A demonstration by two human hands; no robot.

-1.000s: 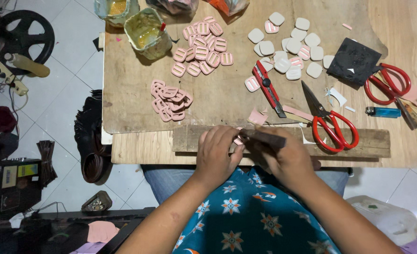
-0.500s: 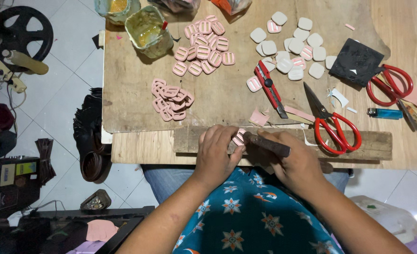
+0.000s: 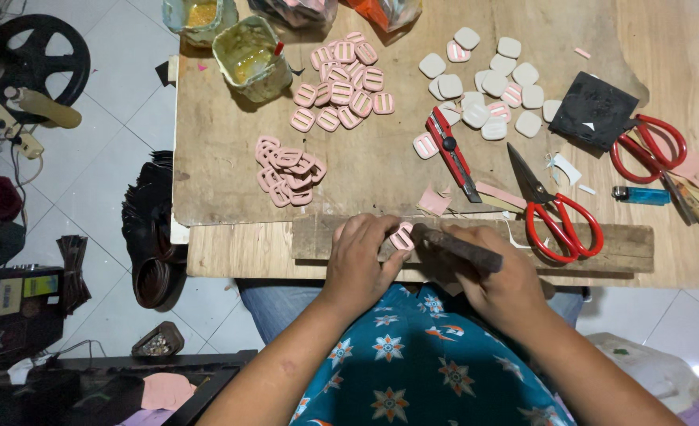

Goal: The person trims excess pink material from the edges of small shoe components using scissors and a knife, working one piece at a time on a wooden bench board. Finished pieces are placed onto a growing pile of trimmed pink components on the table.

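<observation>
My left hand (image 3: 361, 260) pinches a small pink buckle piece (image 3: 402, 236) against a wooden block (image 3: 602, 244) at the near edge of the worktable (image 3: 223, 158). My right hand (image 3: 499, 280) grips a dark rod-shaped tool (image 3: 456, 246) whose tip meets the buckle piece. Both hands sit close together above my lap, over a blue floral shirt.
Pink buckles lie in a heap (image 3: 286, 170) and a group (image 3: 342, 75). White pieces (image 3: 484, 79) lie at the back right. A red cutter (image 3: 448, 150), two red scissors (image 3: 558, 217) (image 3: 649, 146), a blue lighter (image 3: 637, 195), a black pad (image 3: 598, 110) and glue tubs (image 3: 247, 55) are on the table.
My hands stay at the wooden block. The right hand with the tool has shifted slightly to the right and the tool lies flatter against the buckle piece.
</observation>
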